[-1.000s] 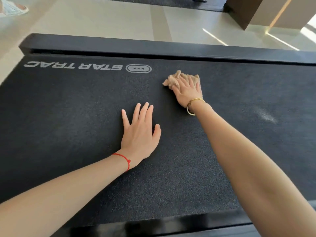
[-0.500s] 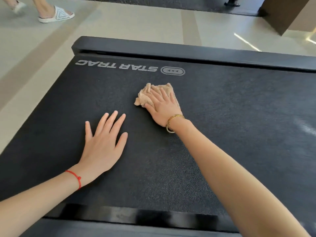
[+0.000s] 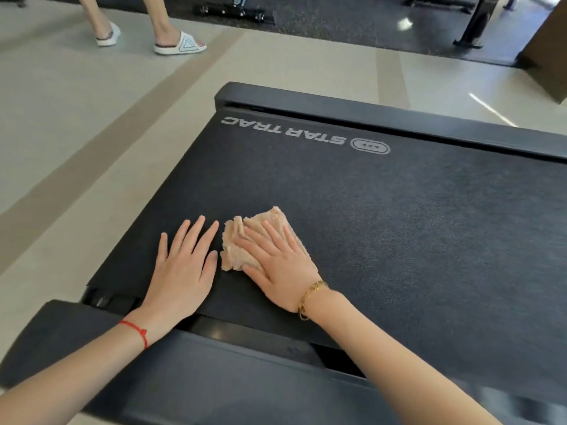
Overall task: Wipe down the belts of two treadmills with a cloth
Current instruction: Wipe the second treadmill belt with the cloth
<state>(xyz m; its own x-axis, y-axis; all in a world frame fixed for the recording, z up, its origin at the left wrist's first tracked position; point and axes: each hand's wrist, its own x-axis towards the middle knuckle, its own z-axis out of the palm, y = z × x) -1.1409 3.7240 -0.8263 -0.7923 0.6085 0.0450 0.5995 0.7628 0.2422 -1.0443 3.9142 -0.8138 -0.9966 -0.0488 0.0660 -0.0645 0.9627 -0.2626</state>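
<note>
Head view: the cloth (image 3: 236, 240), tan, fluffy and crumpled, lay on the dark textured treadmill belt (image 3: 414, 228) near its left edge. The right hand (image 3: 276, 265) pressed it flat with straight, spread fingers; the left hand (image 3: 184, 271) rested beside it, fingers extended, holding nothing

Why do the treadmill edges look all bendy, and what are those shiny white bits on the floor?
Head view: the wide-angle lens bows the treadmill frame. Head view: the white streak and spot on the floor are glare. Head view: the hands, right hand on the cloth, look sharp, with soft shadows on the belt.
</note>
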